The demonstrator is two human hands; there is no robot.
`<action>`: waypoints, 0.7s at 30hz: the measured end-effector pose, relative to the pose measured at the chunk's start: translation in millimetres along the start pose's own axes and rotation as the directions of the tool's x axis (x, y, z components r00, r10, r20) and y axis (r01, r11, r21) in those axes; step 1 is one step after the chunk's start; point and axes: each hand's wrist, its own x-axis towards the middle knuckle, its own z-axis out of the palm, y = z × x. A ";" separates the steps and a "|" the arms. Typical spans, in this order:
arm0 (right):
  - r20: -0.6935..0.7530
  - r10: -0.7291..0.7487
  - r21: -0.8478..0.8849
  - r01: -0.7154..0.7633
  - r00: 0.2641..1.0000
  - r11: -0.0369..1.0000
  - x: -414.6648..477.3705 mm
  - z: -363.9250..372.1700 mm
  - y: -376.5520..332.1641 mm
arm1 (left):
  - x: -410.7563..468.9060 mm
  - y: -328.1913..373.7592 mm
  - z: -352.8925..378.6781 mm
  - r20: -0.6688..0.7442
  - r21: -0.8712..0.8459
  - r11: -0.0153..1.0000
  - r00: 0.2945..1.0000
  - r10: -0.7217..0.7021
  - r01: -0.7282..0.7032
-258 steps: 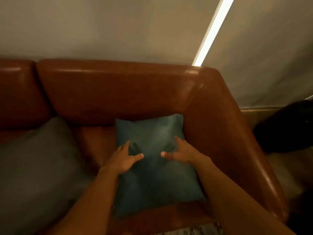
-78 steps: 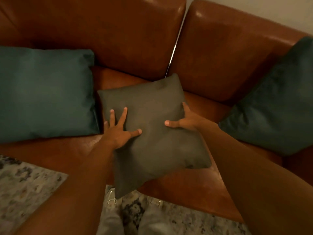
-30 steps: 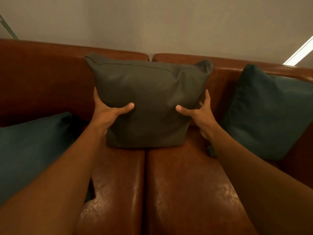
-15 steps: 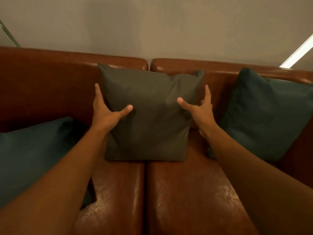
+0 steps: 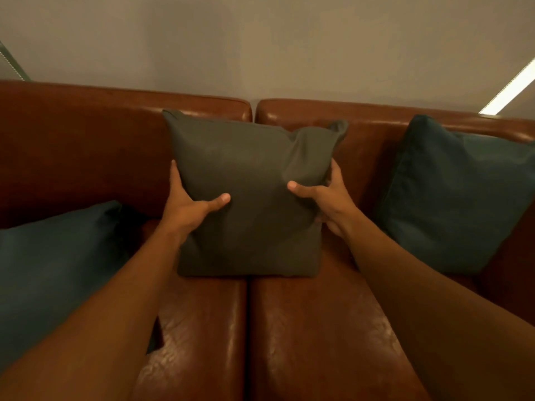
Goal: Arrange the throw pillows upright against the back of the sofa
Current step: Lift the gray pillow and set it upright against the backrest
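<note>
Item: grey pillow. Stands upright on the seat, back against the sofa back, astride the gap between the two back cushions.

Holders: left hand and right hand, one on each side edge. Each thumb lies across the front face, pressing a dent; the fingers wrap behind the edges, mostly hidden. Both hands closed on the pillow, gripping it between them. Top right corner is puckered above the right fingers.

Progress, as judged: this pillow is about placed; only squaring and letting go seem left.

Item: right teal pillow. Well outside the right fingers, leaning upright against the sofa back near the corner. Looks done.

Item: left teal pillow. Outside and below the left fingers, beside the left forearm. Appears to lie low on the seat, not upright against the back; its far end is cut off by the frame edge. Probably the remaining job.
</note>
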 end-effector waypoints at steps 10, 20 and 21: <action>0.045 -0.159 -0.051 0.162 0.986 0.986 -3.5 8.0 5.1 | -14.6 -2.2 5.2 -0.013 -0.027 0.990 0.990 0.139 -0.139; -0.021 -0.076 -0.644 0.044 0.997 0.763 2.9 -3.9 -5.0 | -20.6 1.4 -2.1 0.057 0.718 0.681 0.988 0.144 -0.141; -0.025 -0.035 -0.742 0.005 0.999 0.671 2.0 -3.4 -8.5 | -20.4 7.7 -1.3 0.077 0.776 0.612 0.986 0.148 -0.153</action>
